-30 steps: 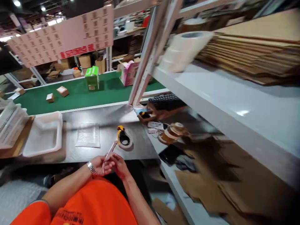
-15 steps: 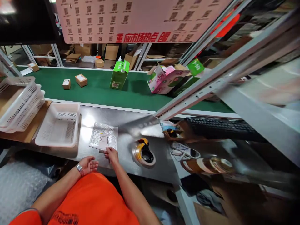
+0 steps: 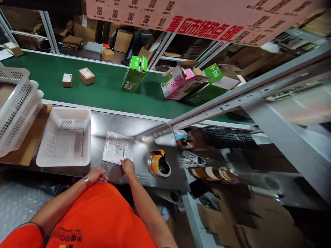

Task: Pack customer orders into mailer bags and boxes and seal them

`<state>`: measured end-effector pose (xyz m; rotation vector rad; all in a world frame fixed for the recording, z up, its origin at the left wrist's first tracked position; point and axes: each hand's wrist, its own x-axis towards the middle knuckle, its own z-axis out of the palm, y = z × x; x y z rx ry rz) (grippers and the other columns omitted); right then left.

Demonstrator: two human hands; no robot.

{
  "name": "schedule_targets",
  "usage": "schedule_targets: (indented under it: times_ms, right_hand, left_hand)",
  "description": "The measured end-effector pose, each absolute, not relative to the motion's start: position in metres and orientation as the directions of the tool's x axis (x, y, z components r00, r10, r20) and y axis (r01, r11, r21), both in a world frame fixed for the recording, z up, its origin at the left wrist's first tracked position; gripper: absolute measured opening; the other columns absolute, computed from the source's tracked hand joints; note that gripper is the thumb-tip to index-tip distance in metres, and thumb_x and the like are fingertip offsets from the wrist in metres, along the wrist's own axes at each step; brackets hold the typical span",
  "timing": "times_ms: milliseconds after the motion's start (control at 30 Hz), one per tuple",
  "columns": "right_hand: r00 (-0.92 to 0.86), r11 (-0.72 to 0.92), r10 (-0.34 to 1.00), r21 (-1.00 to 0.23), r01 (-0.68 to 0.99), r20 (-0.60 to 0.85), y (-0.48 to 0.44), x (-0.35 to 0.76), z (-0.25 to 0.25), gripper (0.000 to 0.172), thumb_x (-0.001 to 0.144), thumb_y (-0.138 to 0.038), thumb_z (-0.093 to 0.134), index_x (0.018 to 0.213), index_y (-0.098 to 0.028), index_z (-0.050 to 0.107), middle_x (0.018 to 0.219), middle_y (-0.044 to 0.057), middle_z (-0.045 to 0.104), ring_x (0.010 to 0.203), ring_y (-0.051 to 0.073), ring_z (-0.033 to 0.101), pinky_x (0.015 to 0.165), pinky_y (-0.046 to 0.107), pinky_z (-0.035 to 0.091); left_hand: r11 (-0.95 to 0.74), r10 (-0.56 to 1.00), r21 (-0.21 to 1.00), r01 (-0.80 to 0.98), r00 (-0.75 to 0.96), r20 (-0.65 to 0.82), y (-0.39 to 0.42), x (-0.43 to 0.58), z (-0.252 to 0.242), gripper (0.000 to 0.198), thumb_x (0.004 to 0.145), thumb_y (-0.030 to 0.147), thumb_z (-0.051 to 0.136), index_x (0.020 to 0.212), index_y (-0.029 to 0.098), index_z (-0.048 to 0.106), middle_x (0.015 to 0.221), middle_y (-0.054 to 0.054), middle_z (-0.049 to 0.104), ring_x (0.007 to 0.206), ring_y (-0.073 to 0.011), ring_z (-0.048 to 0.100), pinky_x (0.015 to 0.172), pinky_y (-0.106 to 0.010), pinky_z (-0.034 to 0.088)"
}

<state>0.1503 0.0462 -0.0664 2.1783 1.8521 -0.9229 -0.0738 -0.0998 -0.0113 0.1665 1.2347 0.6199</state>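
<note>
A clear bubble-wrap envelope [image 3: 113, 143] with a white printed label lies flat on the metal table. My right hand [image 3: 128, 167] pinches its lower edge near the right corner; the fingertips are partly hidden. My left hand [image 3: 97, 175], with a watch on the wrist, hovers at the table's front edge in front of my orange shirt. Its fingers are loosely curled and apart, and nothing shows in them. Right of the envelope sits a yellow and black tape dispenser [image 3: 156, 163] with a roll of tape. To the left stands a white plastic basket [image 3: 88, 137].
Stacked white baskets [image 3: 22, 113] stand at the far left on cardboard. Behind the table runs a green conveyor belt [image 3: 106, 93] bearing small cartons [image 3: 86, 78], a green box [image 3: 134, 75] and a pink box [image 3: 173, 82]. A metal post [image 3: 207, 106] slants across the right, beside a keyboard [image 3: 227, 137].
The camera view has shifted and tilted. My left hand has turned from palm up to a looser curl. My right hand stays at the envelope's lower edge.
</note>
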Motion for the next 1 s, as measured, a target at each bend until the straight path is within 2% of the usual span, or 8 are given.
schedule_targets:
  times_ms: [133,233,400,467,567,700,900,1000]
  right_hand:
    - [0.035,-0.145,0.852,-0.172,0.974,-0.523,0.058,0.165,-0.059,0.041,0.101,-0.047,0.077,0.115,-0.009,0.082,0.117,0.029,0.083,0.117,0.039,0.081,0.099,0.043,0.059]
    - [-0.075,-0.01,0.897,-0.189,0.982,-0.435,0.064,0.17,-0.056,0.042,0.105,-0.04,0.072,0.131,-0.008,0.077,0.123,0.027,0.082,0.122,0.037,0.079,0.105,0.045,0.058]
    - [-0.403,0.326,0.888,-0.315,0.891,-0.221,0.073,0.145,-0.076,0.05,0.114,-0.03,0.043,0.157,-0.015,0.064,0.173,0.018,0.055,0.166,0.029,0.043,0.134,0.043,0.038]
    - [-0.516,0.447,0.844,-0.337,0.829,-0.15,0.073,0.137,-0.095,0.058,0.113,-0.031,0.042,0.165,-0.009,0.055,0.181,0.021,0.043,0.173,0.033,0.03,0.139,0.052,0.031]
    - [-0.597,0.546,0.799,-0.327,0.771,-0.074,0.069,0.135,-0.128,0.069,0.112,-0.038,0.044,0.172,-0.004,0.044,0.183,0.027,0.038,0.174,0.04,0.028,0.139,0.064,0.023]
    - [-0.614,0.576,0.789,-0.337,0.744,-0.006,0.066,0.14,-0.155,0.074,0.112,-0.043,0.042,0.177,-0.007,0.037,0.183,0.027,0.037,0.175,0.039,0.028,0.14,0.067,0.018]
    - [-0.639,0.563,0.769,-0.467,0.682,-0.006,0.068,0.155,-0.137,0.07,0.108,-0.044,0.048,0.171,-0.013,0.048,0.18,0.022,0.045,0.172,0.043,0.033,0.139,0.064,0.026]
    - [-0.437,0.379,0.899,-0.55,0.744,0.028,0.058,0.186,-0.125,0.079,0.101,-0.059,0.052,0.167,-0.015,0.05,0.176,0.025,0.05,0.168,0.049,0.039,0.134,0.067,0.035]
  left_hand:
    - [0.81,0.566,0.5,-0.307,0.183,-0.804,-0.103,-0.083,-0.012,0.043,0.084,0.05,0.085,0.102,0.02,0.061,0.086,-0.004,0.079,0.077,-0.0198,0.076,0.079,-0.032,0.053]
    - [0.787,0.593,0.534,-0.309,0.14,-0.793,-0.108,-0.091,-0.011,0.034,0.089,0.046,0.081,0.098,0.02,0.061,0.086,-0.005,0.078,0.078,-0.019,0.074,0.077,-0.031,0.052]
    - [0.736,0.637,0.588,-0.336,0.048,-0.77,-0.123,-0.098,-0.014,0.037,0.089,0.047,0.085,0.09,0.021,0.059,0.088,-0.007,0.079,0.081,-0.0209,0.074,0.079,-0.033,0.052]
    - [0.702,0.661,0.624,-0.344,-0.013,-0.751,-0.132,-0.099,-0.017,0.043,0.086,0.054,0.087,0.089,0.022,0.059,0.086,-0.006,0.077,0.081,-0.0219,0.074,0.079,-0.034,0.051]
    - [0.667,0.671,0.659,-0.347,-0.105,-0.734,-0.148,-0.097,-0.022,0.052,0.079,0.065,0.088,0.088,0.022,0.06,0.082,-0.004,0.076,0.082,-0.0229,0.075,0.076,-0.033,0.05]
    - [0.681,0.606,0.629,-0.375,-0.195,-0.771,-0.162,-0.087,-0.026,0.06,0.071,0.072,0.09,0.088,0.022,0.062,0.087,-0.005,0.08,0.08,-0.0223,0.076,0.074,-0.03,0.05]
    - [0.673,0.538,0.59,-0.446,-0.253,-0.804,-0.154,-0.064,-0.026,0.051,0.074,0.063,0.09,0.088,0.021,0.064,0.084,-0.004,0.081,0.074,-0.0196,0.074,0.071,-0.029,0.05]
    - [0.687,0.472,0.556,-0.467,-0.294,-0.831,-0.144,-0.055,-0.023,0.048,0.074,0.059,0.091,0.086,0.021,0.063,0.081,-0.004,0.079,0.072,-0.0193,0.074,0.068,-0.028,0.05]
